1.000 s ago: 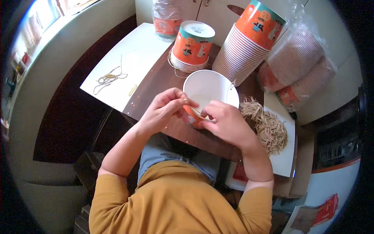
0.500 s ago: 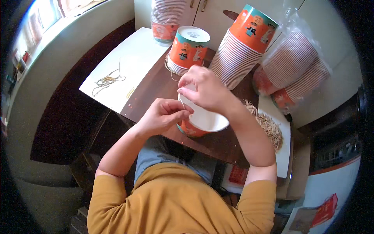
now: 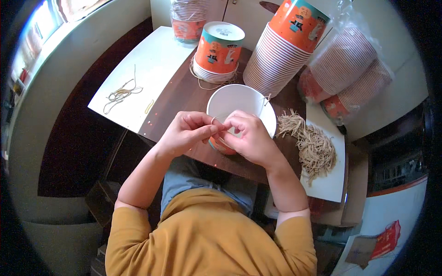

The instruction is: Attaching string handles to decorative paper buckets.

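Head view: left hand [image 3: 186,133] and right hand [image 3: 251,138] meet at the near rim of an open white-inside cup [image 3: 239,108] on the brown surface [image 3: 177,99], fingers of both pinched on a thin string [image 3: 214,120] there; string apparently not yet fixed to this cup; one capped cup [image 3: 218,48] stands behind, seemingly finished; tall cup stack [image 3: 285,50], bagged cups [image 3: 345,73] and string pile [image 3: 313,145] suggest most work remains; few loose strings [image 3: 120,94] lie far left.
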`<action>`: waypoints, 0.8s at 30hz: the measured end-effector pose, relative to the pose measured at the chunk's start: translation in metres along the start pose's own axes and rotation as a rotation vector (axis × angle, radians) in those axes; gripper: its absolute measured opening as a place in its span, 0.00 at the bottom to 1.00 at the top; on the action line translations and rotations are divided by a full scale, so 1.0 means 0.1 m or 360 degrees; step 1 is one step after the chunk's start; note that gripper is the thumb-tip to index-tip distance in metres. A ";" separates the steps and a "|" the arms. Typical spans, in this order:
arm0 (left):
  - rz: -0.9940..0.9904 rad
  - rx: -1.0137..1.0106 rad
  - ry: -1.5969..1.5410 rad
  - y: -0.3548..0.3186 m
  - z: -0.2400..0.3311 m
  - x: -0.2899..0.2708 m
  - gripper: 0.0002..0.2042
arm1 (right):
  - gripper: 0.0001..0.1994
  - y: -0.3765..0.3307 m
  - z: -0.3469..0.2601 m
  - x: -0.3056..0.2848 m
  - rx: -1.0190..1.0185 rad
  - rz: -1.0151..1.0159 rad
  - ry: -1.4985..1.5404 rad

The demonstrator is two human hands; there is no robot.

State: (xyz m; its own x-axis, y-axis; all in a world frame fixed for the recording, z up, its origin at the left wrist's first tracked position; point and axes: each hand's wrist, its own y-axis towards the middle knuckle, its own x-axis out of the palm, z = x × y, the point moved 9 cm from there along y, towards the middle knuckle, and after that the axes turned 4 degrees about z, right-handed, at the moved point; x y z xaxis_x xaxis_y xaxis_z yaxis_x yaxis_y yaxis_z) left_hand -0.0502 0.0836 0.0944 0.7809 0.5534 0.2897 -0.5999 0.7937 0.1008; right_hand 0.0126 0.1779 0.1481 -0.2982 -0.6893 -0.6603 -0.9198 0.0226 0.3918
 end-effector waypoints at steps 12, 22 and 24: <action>0.0397 0.0619 0.0940 -0.33 0.25 0.02 0.04 | 0.06 -0.40 -0.64 0.12 -0.0096 0.0438 -0.0466; 0.0818 0.1219 0.1364 -0.46 0.14 0.05 0.08 | 0.06 -0.49 -0.21 0.16 -0.0053 0.0763 -0.0566; 0.1021 0.1520 0.1733 -0.61 0.25 0.13 0.11 | 0.06 -0.49 -0.16 0.25 -0.0068 0.0778 -0.0542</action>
State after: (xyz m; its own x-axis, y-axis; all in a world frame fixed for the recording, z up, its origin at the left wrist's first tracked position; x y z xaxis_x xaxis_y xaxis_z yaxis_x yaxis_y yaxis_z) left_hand -0.0079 0.0365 0.1158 -0.1411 0.9622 -0.2329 -0.4213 0.1545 0.8937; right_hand 0.0541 0.1482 0.1231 -0.7559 -0.3354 -0.5623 -0.6463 0.2449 0.7227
